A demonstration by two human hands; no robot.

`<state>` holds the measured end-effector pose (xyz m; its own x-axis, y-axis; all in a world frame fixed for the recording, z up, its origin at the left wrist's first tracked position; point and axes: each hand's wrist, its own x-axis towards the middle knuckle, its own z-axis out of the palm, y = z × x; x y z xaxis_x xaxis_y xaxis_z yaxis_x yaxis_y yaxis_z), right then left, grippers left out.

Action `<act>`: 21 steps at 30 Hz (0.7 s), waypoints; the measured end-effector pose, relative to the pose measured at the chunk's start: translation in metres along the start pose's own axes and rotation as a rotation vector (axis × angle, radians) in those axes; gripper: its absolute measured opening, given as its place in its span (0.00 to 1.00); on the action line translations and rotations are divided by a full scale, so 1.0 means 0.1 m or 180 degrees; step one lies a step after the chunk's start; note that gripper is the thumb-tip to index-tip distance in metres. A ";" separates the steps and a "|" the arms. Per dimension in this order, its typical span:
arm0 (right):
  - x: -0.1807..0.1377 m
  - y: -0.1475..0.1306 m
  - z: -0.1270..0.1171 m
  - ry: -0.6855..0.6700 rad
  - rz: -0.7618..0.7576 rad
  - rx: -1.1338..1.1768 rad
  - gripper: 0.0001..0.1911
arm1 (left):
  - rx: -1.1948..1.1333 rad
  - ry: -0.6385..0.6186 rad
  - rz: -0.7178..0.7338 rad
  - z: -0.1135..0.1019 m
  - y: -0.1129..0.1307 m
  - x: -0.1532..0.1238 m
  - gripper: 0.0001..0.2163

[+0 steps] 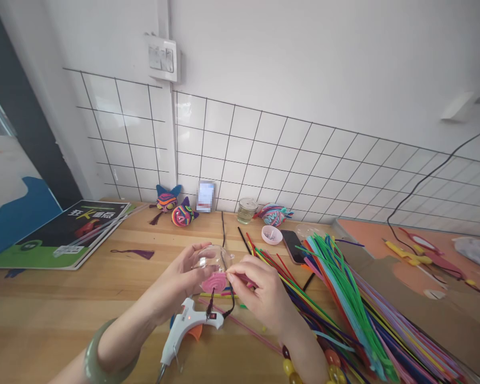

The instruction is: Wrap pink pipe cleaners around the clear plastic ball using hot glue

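Note:
My left hand [184, 280] is closed round a clear plastic ball [214, 257] held above the wooden table [64, 309]. A pink coiled pipe-cleaner piece [213, 281] sits at the ball's lower side. My right hand [260, 293] pinches that pink piece with thumb and forefinger. A black cord [229, 306] hangs down from the piece between my hands. A white glue gun [184, 330] with an orange trigger lies on the table right under my hands.
A big heap of coloured pipe cleaners [344, 304] spreads over the right of the table. A phone [293, 245], a small pink dish [271, 234], a glass jar [247, 210] and yarn figures [176, 209] stand near the tiled wall. A book [64, 232] lies at left.

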<state>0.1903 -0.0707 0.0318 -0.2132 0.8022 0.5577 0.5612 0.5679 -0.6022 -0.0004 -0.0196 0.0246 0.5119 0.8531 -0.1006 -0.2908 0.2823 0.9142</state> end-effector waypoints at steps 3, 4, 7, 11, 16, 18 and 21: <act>0.00 0.00 0.00 0.0001 -0.0006 0.0017 0.08 | 0.0105 0.0054 -0.0002 0.00 -0.01 0.01 0.25; 0.00 0.00 0.00 -0.0001 0.0000 0.0018 0.08 | 0.0138 0.0058 0.0002 -0.01 -0.01 0.01 0.26; 0.00 -0.01 0.00 0.0004 0.0010 0.0013 0.08 | 0.0229 0.0055 0.0030 -0.02 -0.02 0.01 0.26; 0.00 -0.02 0.00 0.0027 -0.0006 0.0030 0.09 | 0.0436 0.0087 0.0039 -0.02 -0.02 0.01 0.28; 0.00 -0.01 -0.01 0.0016 0.0001 0.0009 0.08 | 0.0727 0.0234 0.0055 0.01 0.00 0.00 0.32; 0.00 -0.01 -0.01 0.0014 0.0020 0.0022 0.08 | 0.0720 0.0254 0.0063 0.02 0.01 0.01 0.34; 0.00 -0.01 -0.02 0.0011 0.0010 0.0048 0.08 | 0.0701 0.0234 0.0075 0.02 0.02 0.02 0.33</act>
<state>0.1915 -0.0713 0.0337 -0.2087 0.8033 0.5578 0.5498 0.5681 -0.6124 0.0021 -0.0186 0.0270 0.4444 0.8903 -0.0992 -0.1146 0.1663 0.9794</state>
